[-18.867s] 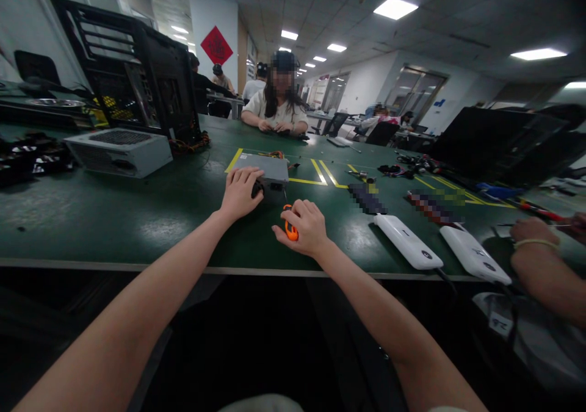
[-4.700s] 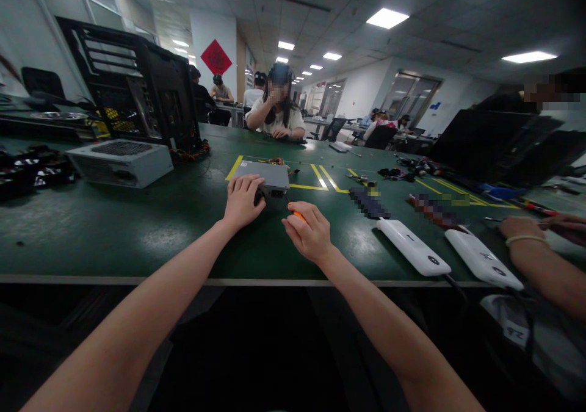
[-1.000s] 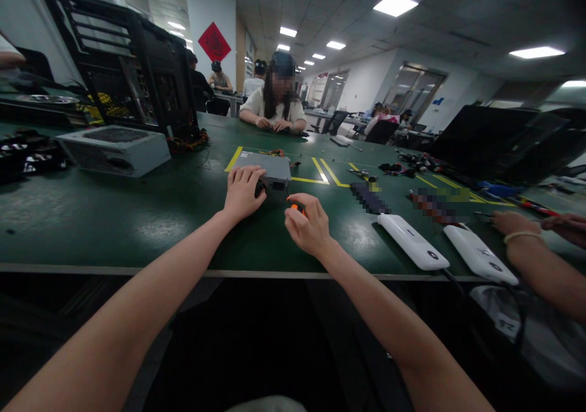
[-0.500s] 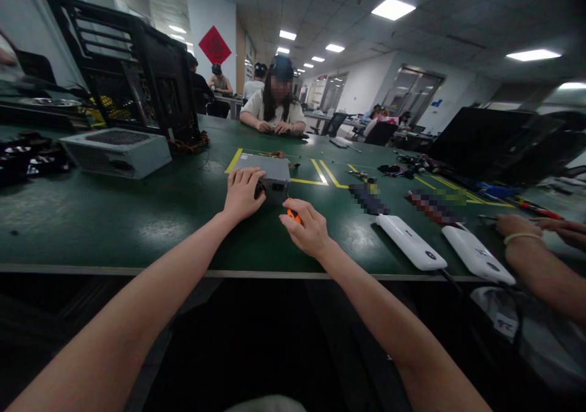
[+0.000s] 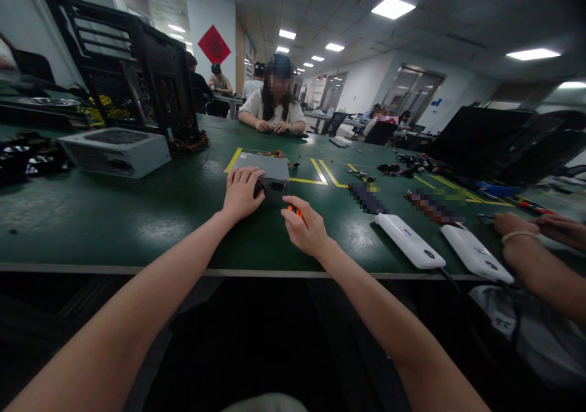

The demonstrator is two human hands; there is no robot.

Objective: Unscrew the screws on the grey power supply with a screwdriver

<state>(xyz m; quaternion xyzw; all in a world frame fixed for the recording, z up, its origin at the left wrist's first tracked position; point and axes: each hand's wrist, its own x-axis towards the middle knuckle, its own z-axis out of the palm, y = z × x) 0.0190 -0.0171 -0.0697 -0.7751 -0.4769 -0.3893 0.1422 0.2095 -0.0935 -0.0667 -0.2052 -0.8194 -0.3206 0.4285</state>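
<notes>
A grey computer power supply (image 5: 268, 169) lies on the green table in front of me, its socket face turned my way and coloured wires behind it. Over its left end my left hand (image 5: 242, 189) is closed, fingers on the top and thumb down at the near face. My right hand (image 5: 305, 224) grips an orange-handled screwdriver (image 5: 295, 210) just in front of the unit's right corner. The fingers cover most of the handle, and the shaft is hard to make out.
To the left stand a larger power supply (image 5: 116, 149) and an open black computer case (image 5: 123, 70). White power banks (image 5: 409, 241) lie to the right, near a co-worker's hands (image 5: 515, 226). Another person (image 5: 274, 101) sits across the table.
My right hand has shifted slightly, and the screwdriver's handle has turned in its fingers. My left hand stays on the power supply.
</notes>
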